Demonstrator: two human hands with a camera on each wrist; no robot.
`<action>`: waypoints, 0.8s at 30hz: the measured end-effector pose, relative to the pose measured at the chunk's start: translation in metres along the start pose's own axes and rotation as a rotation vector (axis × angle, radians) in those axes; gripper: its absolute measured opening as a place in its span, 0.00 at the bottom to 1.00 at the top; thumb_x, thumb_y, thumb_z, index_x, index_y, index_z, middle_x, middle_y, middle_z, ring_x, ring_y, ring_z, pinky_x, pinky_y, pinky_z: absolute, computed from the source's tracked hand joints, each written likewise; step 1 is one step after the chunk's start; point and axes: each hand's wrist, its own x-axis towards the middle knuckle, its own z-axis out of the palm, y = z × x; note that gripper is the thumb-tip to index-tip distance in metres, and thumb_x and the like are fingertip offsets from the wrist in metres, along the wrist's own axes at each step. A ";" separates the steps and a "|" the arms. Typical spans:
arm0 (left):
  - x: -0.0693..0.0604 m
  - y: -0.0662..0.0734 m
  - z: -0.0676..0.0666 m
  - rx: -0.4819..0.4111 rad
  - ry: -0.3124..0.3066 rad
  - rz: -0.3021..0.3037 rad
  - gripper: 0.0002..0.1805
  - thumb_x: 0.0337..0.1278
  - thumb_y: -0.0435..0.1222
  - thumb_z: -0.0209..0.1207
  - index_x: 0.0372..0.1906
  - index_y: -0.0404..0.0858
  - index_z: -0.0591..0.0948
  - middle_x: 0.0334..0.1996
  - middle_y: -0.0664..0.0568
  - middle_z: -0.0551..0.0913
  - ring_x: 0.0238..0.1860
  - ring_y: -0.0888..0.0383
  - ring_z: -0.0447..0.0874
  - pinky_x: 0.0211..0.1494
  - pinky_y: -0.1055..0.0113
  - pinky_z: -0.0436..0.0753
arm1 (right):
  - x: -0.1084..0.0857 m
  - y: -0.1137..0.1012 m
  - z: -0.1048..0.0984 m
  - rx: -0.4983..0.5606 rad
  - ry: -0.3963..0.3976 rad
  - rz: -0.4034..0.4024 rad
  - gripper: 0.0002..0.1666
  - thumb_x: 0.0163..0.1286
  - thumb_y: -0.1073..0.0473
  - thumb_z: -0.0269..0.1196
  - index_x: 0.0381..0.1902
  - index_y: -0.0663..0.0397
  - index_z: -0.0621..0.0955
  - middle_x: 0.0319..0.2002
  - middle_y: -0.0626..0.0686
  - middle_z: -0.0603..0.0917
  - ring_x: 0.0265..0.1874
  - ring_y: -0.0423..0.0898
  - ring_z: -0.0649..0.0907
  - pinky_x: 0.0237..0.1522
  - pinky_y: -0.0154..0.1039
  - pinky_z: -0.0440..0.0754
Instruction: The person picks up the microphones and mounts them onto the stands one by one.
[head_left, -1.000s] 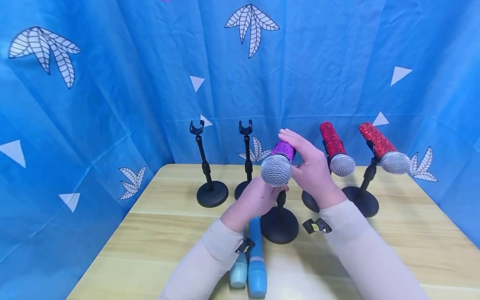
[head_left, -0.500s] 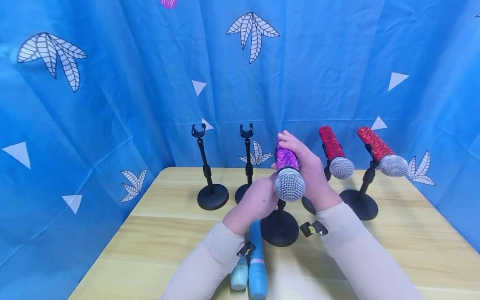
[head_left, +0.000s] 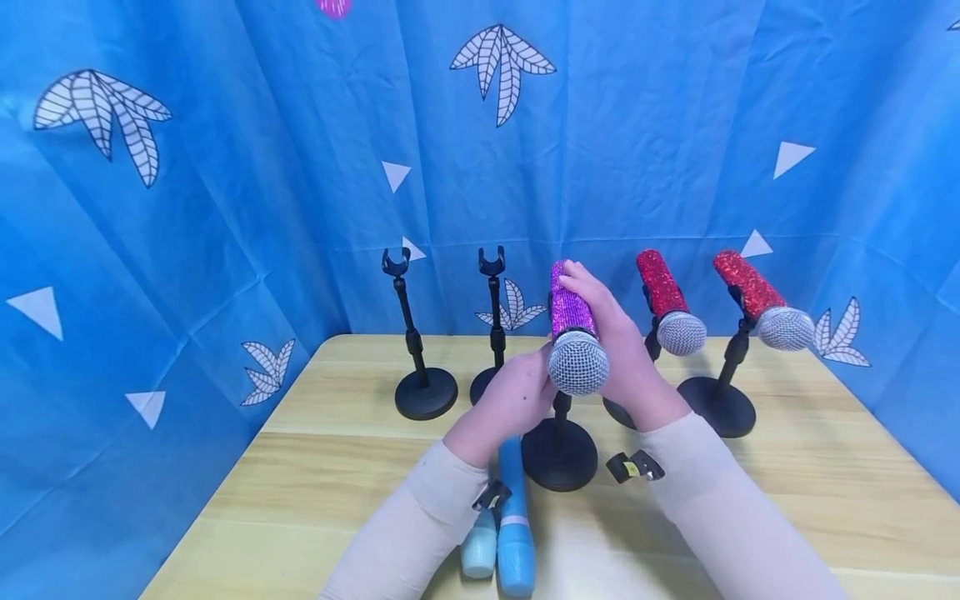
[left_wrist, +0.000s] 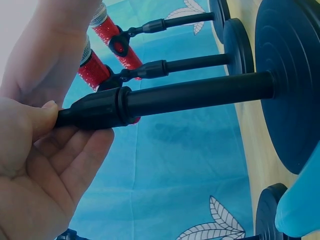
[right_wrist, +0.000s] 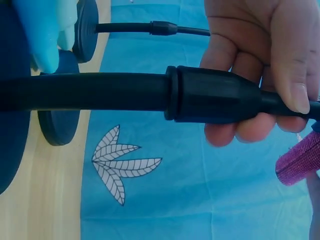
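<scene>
Blue cloth (head_left: 652, 108) is hanging across the back and down both sides of the frame, falling in soft creases. White leaf prints (head_left: 509, 83) with dark outlines are dotting it, and pale triangles (head_left: 790, 158) are appearing between them; a pink print (head_left: 333, 7) is showing at top, left of centre. A light wood-grain tabletop (head_left: 300, 492) is filling the lower middle, catching whitish light at bottom centre.

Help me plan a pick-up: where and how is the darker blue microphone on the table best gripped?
Probably around the darker blue microphone's slim body just beyond the pale band, from above and the right: it lies along the table, with the lighter microphone and left sleeve crowding its left.
</scene>
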 end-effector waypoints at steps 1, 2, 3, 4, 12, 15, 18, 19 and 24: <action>0.000 0.000 0.000 -0.008 -0.003 -0.008 0.13 0.74 0.33 0.56 0.58 0.40 0.74 0.45 0.50 0.86 0.46 0.58 0.86 0.50 0.68 0.82 | -0.003 0.000 -0.002 -0.004 -0.022 0.030 0.52 0.58 0.72 0.74 0.76 0.49 0.63 0.78 0.52 0.60 0.77 0.52 0.59 0.69 0.61 0.64; 0.000 0.000 0.001 -0.015 -0.009 -0.019 0.12 0.75 0.33 0.55 0.57 0.40 0.75 0.45 0.51 0.86 0.47 0.58 0.86 0.51 0.68 0.82 | -0.006 0.000 -0.004 -0.004 -0.043 0.062 0.54 0.58 0.70 0.73 0.78 0.46 0.61 0.79 0.51 0.58 0.77 0.52 0.59 0.69 0.62 0.64; 0.000 0.000 0.001 -0.020 -0.013 -0.030 0.12 0.75 0.34 0.55 0.57 0.41 0.75 0.46 0.51 0.86 0.48 0.59 0.85 0.52 0.68 0.82 | -0.010 0.000 -0.006 -0.007 -0.062 0.090 0.55 0.60 0.69 0.73 0.79 0.46 0.59 0.79 0.50 0.57 0.76 0.53 0.60 0.69 0.62 0.64; -0.001 0.000 0.001 -0.030 -0.019 -0.038 0.11 0.75 0.34 0.55 0.57 0.41 0.75 0.46 0.51 0.86 0.48 0.59 0.85 0.53 0.67 0.82 | -0.015 0.000 -0.008 -0.007 -0.081 0.124 0.56 0.61 0.67 0.73 0.80 0.44 0.57 0.79 0.50 0.57 0.75 0.54 0.62 0.68 0.63 0.64; -0.001 -0.002 -0.001 -0.064 -0.045 -0.064 0.13 0.77 0.37 0.54 0.60 0.43 0.75 0.48 0.53 0.86 0.49 0.60 0.84 0.51 0.67 0.82 | -0.048 0.006 -0.020 -0.038 -0.312 0.305 0.49 0.69 0.58 0.66 0.81 0.45 0.55 0.74 0.56 0.64 0.67 0.58 0.74 0.65 0.61 0.70; 0.000 -0.002 0.000 -0.083 -0.063 -0.069 0.14 0.77 0.39 0.54 0.61 0.44 0.74 0.49 0.54 0.86 0.50 0.60 0.84 0.53 0.66 0.81 | -0.057 0.008 -0.023 -0.083 -0.440 0.297 0.43 0.71 0.52 0.67 0.77 0.51 0.62 0.71 0.56 0.69 0.67 0.55 0.73 0.65 0.59 0.71; 0.001 -0.003 0.001 -0.079 -0.084 -0.073 0.15 0.75 0.39 0.56 0.61 0.44 0.75 0.49 0.54 0.86 0.50 0.60 0.84 0.53 0.66 0.81 | -0.065 0.009 -0.021 -0.134 -0.579 0.295 0.42 0.70 0.47 0.68 0.75 0.53 0.65 0.69 0.56 0.71 0.65 0.53 0.76 0.63 0.55 0.74; 0.001 -0.004 0.001 -0.078 -0.093 -0.075 0.16 0.75 0.39 0.57 0.61 0.44 0.76 0.49 0.55 0.86 0.49 0.61 0.84 0.53 0.67 0.81 | -0.067 0.009 -0.020 -0.156 -0.625 0.305 0.44 0.69 0.46 0.68 0.76 0.53 0.64 0.70 0.56 0.71 0.64 0.52 0.76 0.63 0.54 0.75; 0.002 -0.008 0.000 -0.081 -0.144 -0.078 0.15 0.73 0.39 0.58 0.60 0.44 0.79 0.48 0.57 0.86 0.47 0.63 0.84 0.50 0.68 0.82 | -0.077 0.010 -0.010 -0.207 -0.844 0.306 0.42 0.69 0.47 0.68 0.75 0.54 0.67 0.71 0.55 0.71 0.66 0.51 0.75 0.65 0.52 0.73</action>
